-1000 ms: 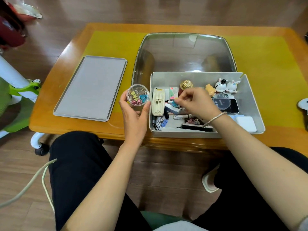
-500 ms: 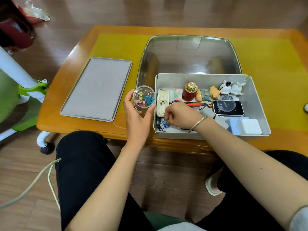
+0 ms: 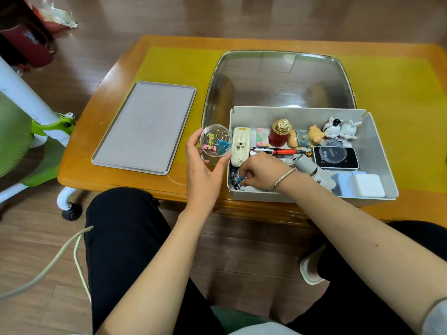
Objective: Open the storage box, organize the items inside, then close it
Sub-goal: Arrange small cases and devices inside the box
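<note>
On a yellow-topped wooden table (image 3: 169, 61) sits the open grey storage box (image 3: 377, 151), light, stiff, best gripped by its rims. Inside at its near-left corner, the right hand (image 3: 262, 171) pinches a small blue binder clip (image 3: 239, 181), springy and slippery. The left hand (image 3: 204, 172) cradles a clear brittle cup of clips (image 3: 215, 143); no writing is legible.

black trousers (image 3: 125, 238), silver bracelet (image 3: 283, 176), white slipper (image 3: 310, 269)
</note>
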`<action>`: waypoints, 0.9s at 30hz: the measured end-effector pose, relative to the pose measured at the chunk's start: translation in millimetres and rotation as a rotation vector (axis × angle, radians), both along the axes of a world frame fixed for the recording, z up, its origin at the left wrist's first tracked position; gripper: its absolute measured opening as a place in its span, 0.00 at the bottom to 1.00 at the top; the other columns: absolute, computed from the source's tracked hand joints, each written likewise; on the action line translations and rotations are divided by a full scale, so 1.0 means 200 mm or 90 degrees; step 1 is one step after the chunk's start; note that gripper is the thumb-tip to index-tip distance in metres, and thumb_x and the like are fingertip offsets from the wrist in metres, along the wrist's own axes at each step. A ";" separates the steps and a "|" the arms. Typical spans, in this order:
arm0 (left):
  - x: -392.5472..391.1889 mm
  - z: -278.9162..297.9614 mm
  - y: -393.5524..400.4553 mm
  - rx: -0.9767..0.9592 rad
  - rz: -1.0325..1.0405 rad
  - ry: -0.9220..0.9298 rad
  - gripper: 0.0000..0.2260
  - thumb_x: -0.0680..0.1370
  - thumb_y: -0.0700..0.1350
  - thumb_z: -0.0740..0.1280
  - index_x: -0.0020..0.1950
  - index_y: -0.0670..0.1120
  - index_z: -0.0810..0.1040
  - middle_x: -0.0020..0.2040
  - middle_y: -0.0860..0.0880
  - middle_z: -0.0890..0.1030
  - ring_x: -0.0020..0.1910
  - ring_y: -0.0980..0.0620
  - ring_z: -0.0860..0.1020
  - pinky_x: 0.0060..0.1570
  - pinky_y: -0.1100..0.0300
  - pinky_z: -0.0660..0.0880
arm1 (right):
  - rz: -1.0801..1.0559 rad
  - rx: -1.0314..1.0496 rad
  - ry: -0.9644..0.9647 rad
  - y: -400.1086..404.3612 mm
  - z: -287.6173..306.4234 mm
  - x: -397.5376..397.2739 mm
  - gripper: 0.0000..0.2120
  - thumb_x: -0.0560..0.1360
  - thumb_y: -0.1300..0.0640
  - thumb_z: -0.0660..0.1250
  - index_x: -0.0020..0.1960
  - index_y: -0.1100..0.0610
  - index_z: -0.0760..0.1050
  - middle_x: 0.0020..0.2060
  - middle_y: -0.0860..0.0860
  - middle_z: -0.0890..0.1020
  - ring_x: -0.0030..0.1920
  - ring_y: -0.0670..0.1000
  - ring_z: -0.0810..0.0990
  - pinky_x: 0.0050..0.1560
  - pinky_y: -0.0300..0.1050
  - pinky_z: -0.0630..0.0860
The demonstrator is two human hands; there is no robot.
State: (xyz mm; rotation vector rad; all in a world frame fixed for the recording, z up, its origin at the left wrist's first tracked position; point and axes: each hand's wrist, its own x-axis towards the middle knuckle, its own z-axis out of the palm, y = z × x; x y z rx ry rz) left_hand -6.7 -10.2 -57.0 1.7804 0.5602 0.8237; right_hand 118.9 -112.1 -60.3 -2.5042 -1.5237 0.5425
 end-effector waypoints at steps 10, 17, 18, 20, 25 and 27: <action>0.01 -0.01 0.00 0.067 0.005 0.072 0.31 0.71 0.44 0.75 0.69 0.45 0.65 0.64 0.51 0.71 0.64 0.54 0.71 0.58 0.54 0.75 | -0.221 0.228 0.163 -0.18 0.10 0.04 0.05 0.75 0.56 0.68 0.43 0.58 0.79 0.31 0.45 0.77 0.31 0.42 0.72 0.35 0.36 0.68; 0.06 0.00 -0.08 0.224 0.024 0.185 0.30 0.69 0.49 0.77 0.68 0.48 0.69 0.64 0.52 0.73 0.63 0.52 0.66 0.60 0.55 0.66 | -0.276 0.460 0.181 -0.25 0.24 0.01 0.05 0.73 0.60 0.71 0.48 0.53 0.81 0.35 0.43 0.80 0.36 0.45 0.76 0.39 0.33 0.74; 0.07 0.00 -0.09 0.228 0.013 0.186 0.30 0.69 0.49 0.77 0.67 0.48 0.69 0.64 0.52 0.73 0.62 0.52 0.66 0.59 0.57 0.65 | -0.270 0.478 0.166 -0.24 0.25 0.01 0.05 0.72 0.60 0.72 0.48 0.54 0.82 0.35 0.42 0.80 0.35 0.46 0.76 0.38 0.31 0.73; 0.07 0.00 -0.11 0.234 -0.005 0.186 0.31 0.68 0.50 0.77 0.67 0.48 0.69 0.64 0.52 0.74 0.62 0.53 0.65 0.58 0.59 0.64 | -0.269 0.502 0.123 -0.23 0.27 0.00 0.04 0.71 0.60 0.73 0.45 0.56 0.83 0.33 0.44 0.80 0.33 0.48 0.76 0.36 0.31 0.72; 0.08 0.00 -0.13 0.249 -0.016 0.200 0.32 0.68 0.52 0.77 0.68 0.47 0.69 0.64 0.50 0.74 0.62 0.54 0.65 0.56 0.64 0.60 | -0.244 0.509 0.033 -0.21 0.30 -0.01 0.02 0.69 0.60 0.74 0.42 0.56 0.82 0.31 0.40 0.77 0.31 0.49 0.76 0.37 0.36 0.73; 0.08 0.01 -0.14 0.245 -0.017 0.204 0.33 0.69 0.52 0.76 0.70 0.47 0.68 0.65 0.50 0.73 0.62 0.54 0.64 0.58 0.64 0.60 | -0.230 0.492 0.004 -0.21 0.29 -0.01 0.02 0.69 0.60 0.74 0.41 0.56 0.82 0.31 0.42 0.77 0.31 0.48 0.76 0.39 0.40 0.74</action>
